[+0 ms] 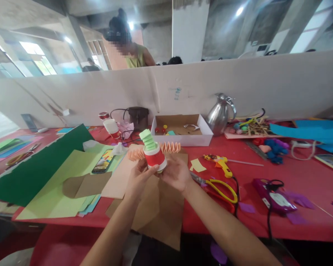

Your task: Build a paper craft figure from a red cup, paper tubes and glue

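Observation:
A red and white paper cup figure (155, 159) is held up above the table in front of me. A green folded paper spring (147, 138) rises, tilted left, from its top. Peach folded paper springs (170, 147) stick out on both sides. My left hand (141, 171) is closed around the cup's left side, thumb across its front. At its lower right, my right hand (177, 173) cradles it, palm turned up, with the fingertips partly hidden behind it. Brown cardboard (158, 207) lies beneath my hands.
Scissors (219, 188) and a yellow glue gun (224, 167) with its cord lie to the right. Behind are a white box (183, 140) and metal jug (218, 114). Left are a phone (102, 161), paper sheets and green board (41, 166). A person (138, 55) is beyond the partition.

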A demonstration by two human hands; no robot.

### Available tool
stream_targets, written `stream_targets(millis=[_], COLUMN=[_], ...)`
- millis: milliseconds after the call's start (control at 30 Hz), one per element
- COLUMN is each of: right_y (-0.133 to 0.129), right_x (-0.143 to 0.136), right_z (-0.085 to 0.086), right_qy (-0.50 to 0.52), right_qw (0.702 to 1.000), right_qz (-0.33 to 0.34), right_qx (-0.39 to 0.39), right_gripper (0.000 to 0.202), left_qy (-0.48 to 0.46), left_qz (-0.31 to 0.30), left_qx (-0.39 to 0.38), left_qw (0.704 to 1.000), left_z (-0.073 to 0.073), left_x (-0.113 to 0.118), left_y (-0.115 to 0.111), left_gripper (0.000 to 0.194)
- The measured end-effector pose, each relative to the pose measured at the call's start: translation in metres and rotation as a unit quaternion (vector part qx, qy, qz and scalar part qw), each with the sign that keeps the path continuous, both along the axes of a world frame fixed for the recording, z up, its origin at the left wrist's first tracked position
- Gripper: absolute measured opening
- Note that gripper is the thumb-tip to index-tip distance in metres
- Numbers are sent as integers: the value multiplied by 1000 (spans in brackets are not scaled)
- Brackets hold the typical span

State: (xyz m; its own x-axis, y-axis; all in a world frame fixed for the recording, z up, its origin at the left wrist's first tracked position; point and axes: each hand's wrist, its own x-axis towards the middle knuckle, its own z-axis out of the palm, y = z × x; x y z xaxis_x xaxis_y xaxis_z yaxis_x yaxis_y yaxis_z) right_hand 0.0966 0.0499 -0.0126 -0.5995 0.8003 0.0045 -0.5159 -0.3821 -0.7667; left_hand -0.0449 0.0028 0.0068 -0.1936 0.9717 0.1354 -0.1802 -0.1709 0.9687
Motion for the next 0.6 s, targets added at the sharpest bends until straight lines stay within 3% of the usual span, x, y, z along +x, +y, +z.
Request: stream_targets(millis=[133,233,333,433,467,533,600], right_y=[-2,-3,-15,-41,-51,-65,-70], right_x=[-1,-1,10,44,60,93,120], right_z=[5,2,-11,-27,-32,-38,-41], right_qy=[3,-51,-130,-204,-306,-501,-645], right_qw=[1000,997,982,959,915,748,587], right_qz=[-17,-55,-128,-181,-195,-241,-241], right_qx=[-5,23,42,80,178,363,426], right_gripper=[50,53,54,36,30,27,36], left_qy=[4,0,5,22,29,34,27], left_qz=[-2,-11,-12,-18,-20,-22,-6], left_qx=[-12,-28,-30,-27,-29,-28,-21], left_qw=[1000,1000,999,999,999,999,999], left_z=[-6,-10,-9,-5,-4,-6,-12], left_x=[2,7,6,-5,-12,-26,-39], left_y=[0,1,6,14,17,21,21], left_gripper=[49,54,53,50,49,48,49])
